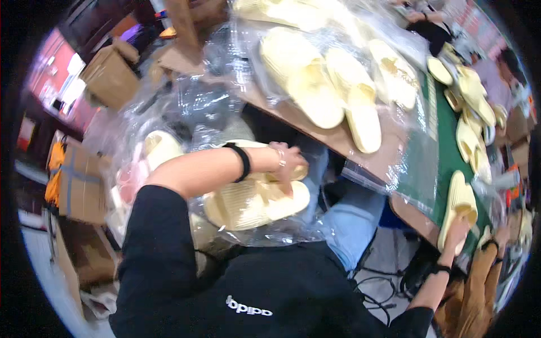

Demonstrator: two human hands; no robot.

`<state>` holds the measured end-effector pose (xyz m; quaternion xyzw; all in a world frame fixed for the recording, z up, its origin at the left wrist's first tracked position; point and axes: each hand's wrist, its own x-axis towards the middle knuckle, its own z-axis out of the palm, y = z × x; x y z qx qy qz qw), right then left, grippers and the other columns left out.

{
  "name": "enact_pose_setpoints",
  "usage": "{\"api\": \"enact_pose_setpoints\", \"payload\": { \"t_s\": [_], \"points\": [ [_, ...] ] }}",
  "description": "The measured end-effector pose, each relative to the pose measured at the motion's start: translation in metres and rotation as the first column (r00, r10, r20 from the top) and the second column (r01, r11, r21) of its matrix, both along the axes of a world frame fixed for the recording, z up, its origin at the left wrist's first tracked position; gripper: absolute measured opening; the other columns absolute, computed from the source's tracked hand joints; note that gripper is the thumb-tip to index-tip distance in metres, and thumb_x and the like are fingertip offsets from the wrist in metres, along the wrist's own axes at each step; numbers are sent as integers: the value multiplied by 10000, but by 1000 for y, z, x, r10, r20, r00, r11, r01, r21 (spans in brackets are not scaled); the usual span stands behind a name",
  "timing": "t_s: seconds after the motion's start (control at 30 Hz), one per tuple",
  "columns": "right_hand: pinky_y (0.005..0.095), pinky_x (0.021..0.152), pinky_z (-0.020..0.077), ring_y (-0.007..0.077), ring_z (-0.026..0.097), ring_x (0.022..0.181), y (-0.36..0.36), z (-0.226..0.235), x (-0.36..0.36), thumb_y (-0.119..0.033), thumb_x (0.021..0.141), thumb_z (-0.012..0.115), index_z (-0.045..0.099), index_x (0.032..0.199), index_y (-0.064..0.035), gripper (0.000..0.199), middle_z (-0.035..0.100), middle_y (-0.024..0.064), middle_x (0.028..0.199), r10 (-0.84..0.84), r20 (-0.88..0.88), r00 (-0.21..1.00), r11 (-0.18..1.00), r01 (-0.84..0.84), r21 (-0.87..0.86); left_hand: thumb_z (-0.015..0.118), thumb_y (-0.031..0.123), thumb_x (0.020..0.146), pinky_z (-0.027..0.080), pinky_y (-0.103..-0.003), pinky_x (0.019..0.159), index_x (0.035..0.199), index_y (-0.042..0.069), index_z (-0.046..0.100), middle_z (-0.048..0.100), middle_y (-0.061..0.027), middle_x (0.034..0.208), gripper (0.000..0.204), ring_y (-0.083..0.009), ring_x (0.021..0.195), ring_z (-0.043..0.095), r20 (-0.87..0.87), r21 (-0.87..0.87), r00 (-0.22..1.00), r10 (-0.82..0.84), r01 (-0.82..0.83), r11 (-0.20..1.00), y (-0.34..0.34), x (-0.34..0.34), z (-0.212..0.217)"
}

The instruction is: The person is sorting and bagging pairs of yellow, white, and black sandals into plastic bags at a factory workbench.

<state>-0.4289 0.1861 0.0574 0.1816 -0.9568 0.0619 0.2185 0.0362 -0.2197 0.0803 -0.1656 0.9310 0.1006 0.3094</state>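
A pale yellow slipper with a ribbed sole lies on the green table at the right, and my right hand grips its near end. My left hand reaches across over my lap, fingers curled over a pair of pale yellow slippers. Clear plastic bagging lies around and under that pair. Part of the upper slipper is hidden by my left forearm. Another slipper and something pink lie among the plastic at the left.
Bagged pale yellow slippers cover the brown board ahead. More loose slippers are piled along the green table. Cardboard boxes stand at the left, cables hang below right. Co-workers sit along the right side.
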Motion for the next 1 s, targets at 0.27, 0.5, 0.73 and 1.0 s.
{"api": "enact_pose_setpoints", "payload": {
  "t_s": [0.27, 0.5, 0.73, 1.0],
  "points": [
    [502, 743, 443, 444, 559, 852, 0, -1, 11, -396, 897, 386, 564, 1041, 13, 468, 599, 260, 929, 0, -19, 1000, 1000, -1, -31, 820, 377, 454, 481, -382, 785, 1298, 78, 403, 598, -145, 1096, 988, -299, 979, 590, 88, 74, 993, -76, 69, 995, 18, 1, -3],
    [500, 763, 437, 437, 553, 897, 1, 1, 5, -442, 896, 350, 548, 1067, -8, 507, 582, 262, 993, -40, 68, 997, 999, 38, 27, 781, 297, 510, 504, -376, 675, 911, 77, 669, 665, -128, 865, 471, -283, 827, 637, -28, 96, 981, -191, 193, 976, 33, 56, 67],
    [511, 781, 416, 442, 533, 922, -11, 10, 17, -443, 907, 328, 538, 1081, -19, 504, 575, 256, 1014, -20, 69, 997, 999, 23, -48, 782, 123, 572, 500, -292, 689, 952, 44, 635, 674, -65, 842, 415, -119, 761, 620, -324, 367, 832, 451, -329, 870, -58, 185, 184],
    [519, 766, 430, 432, 540, 900, -11, 8, 20, -423, 912, 331, 560, 987, 6, 492, 581, 257, 944, -18, 76, 997, 1000, 17, 15, 790, 258, 603, 466, -349, 822, 1140, 99, 542, 609, -139, 1055, 613, -232, 944, 591, -334, -163, 626, 705, -775, 611, -129, 295, 135]
  ]
}}
